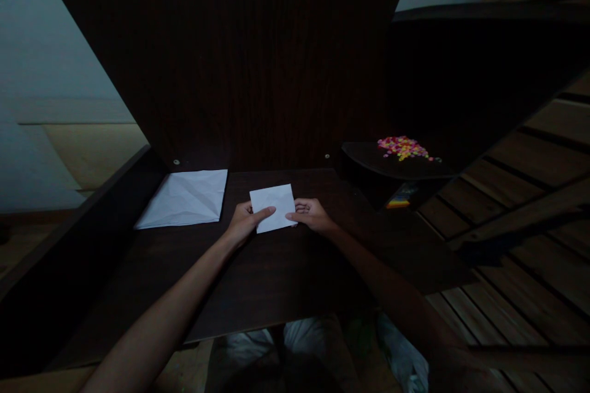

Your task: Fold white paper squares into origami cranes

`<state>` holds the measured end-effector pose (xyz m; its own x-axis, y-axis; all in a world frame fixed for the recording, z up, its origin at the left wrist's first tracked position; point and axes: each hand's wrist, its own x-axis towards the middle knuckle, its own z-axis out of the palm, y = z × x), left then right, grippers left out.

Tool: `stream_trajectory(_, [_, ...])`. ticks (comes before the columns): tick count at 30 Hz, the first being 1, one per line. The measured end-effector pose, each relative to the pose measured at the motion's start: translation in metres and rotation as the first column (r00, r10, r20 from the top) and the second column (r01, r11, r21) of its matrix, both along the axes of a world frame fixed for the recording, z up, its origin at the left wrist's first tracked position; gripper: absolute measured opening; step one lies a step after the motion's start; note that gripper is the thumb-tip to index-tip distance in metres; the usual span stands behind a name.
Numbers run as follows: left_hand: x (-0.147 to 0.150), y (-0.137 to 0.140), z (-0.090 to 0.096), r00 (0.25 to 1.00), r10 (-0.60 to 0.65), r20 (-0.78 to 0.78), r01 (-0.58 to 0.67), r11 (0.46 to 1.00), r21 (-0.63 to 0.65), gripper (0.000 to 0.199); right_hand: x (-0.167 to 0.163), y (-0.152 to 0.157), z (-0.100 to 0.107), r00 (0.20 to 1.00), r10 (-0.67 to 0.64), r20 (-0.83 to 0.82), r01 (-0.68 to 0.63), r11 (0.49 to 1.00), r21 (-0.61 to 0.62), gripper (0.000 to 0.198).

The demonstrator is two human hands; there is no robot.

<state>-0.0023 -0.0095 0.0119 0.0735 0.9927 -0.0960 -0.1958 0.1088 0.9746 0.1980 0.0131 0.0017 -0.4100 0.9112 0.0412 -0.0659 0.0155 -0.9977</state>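
Between my two hands is a small, roughly square piece of white paper (273, 199), raised over the dark desk and tilted slightly. My left hand (244, 221) grips its left side, thumb lying flat across the front and fingers behind. On the right side, my right hand (313, 216) pinches the lower edge with the thumb in front and the other fingers curled behind. Whether the paper is folded in layers I cannot tell. Left of my left hand lies a larger stack of creased white paper sheets (187, 199) on the desk.
A dark wooden desk (276, 282) has a tall back panel (258, 61) and a raised left side edge (69, 239). On a rounded shelf (369, 156) at right sits a pile of small colourful pieces (403, 147). Beneath it is a rainbow-coloured item (399, 199). Wooden slats (516, 215) stand farther right.
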Motion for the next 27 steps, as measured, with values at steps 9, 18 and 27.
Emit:
stream_trajectory(9, [0.002,-0.001,-0.001,0.988,0.131,-0.079,-0.126,0.989,0.073,0.045,-0.004,-0.003,0.001,1.000,-0.028,-0.011,0.029,0.999,0.041,0.035])
stream_trajectory(18, [-0.002,0.005,-0.005,0.982,0.170,-0.080,-0.162,0.982,0.096,0.045,-0.002,0.002,0.001,0.990,-0.136,-0.029,0.138,0.989,0.061,0.037])
stream_trajectory(27, [-0.004,0.005,0.001,0.997,0.081,0.015,-0.083,0.991,0.105,0.040,0.007,0.005,0.006,0.979,-0.203,-0.021,0.204,0.977,0.058,0.027])
